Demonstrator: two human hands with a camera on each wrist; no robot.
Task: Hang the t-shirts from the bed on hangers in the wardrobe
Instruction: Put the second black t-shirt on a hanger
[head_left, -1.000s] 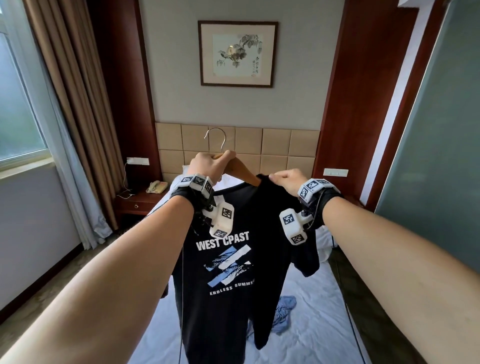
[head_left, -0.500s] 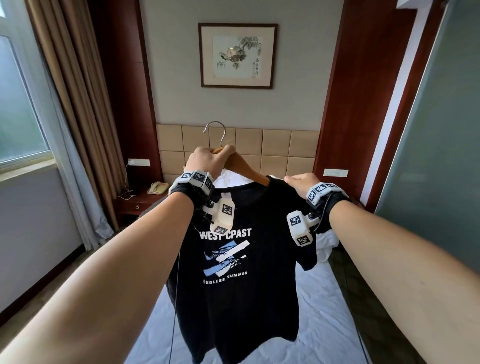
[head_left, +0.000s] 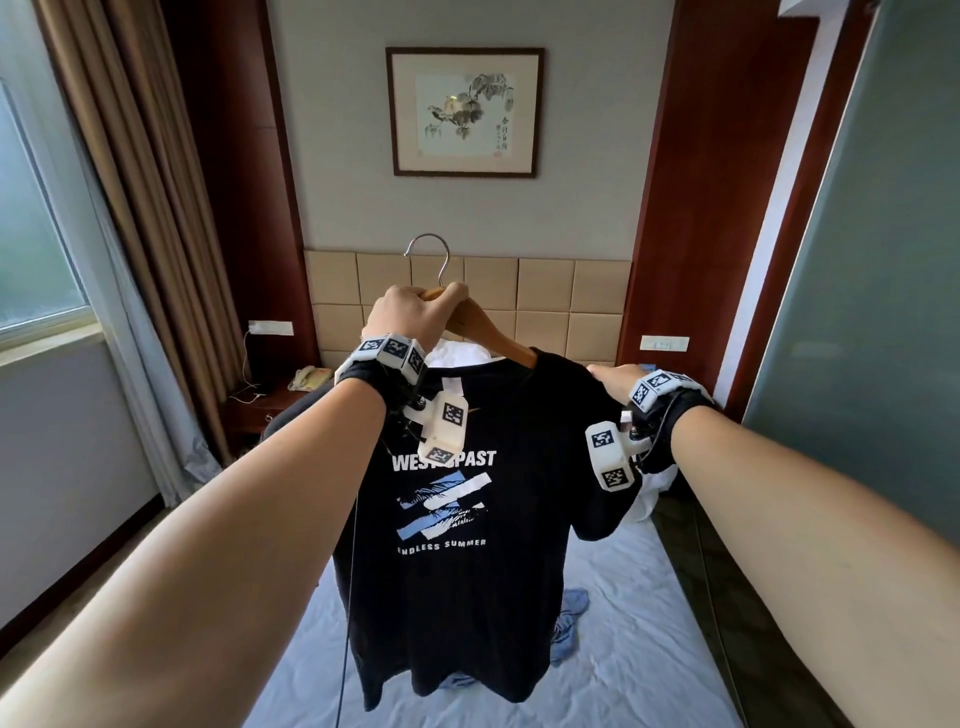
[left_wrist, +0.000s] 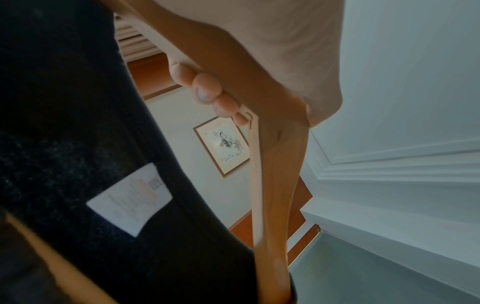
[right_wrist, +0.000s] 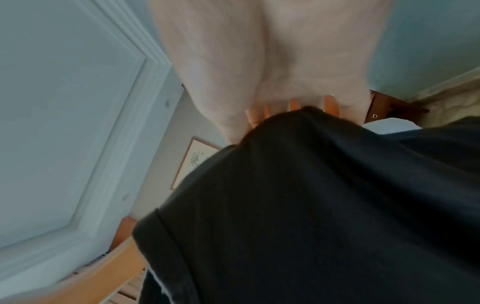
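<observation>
Hotel-style room, with a bed in pale sheets running away toward a tan padded headboard, and a framed ink painting on the wall above it. Brown curtains hung by the window on the left, and a phone sat on the nightstand in the far left corner.

Held up over the bed was a black t-shirt with "ENDLESS SUMMER" printed on the front, draped on a wooden hanger with a metal hook. The left hand was wrapped around the hanger's neck just under the hook, fingers curled tight on the wood. The right hand was on the shirt's right shoulder; the wrist view showed the cloth bunched up against the fingers, but I couldn't tell if it was pinching or just pressing. A blue garment lay crumpled on the sheet behind the shirt's hem.
</observation>
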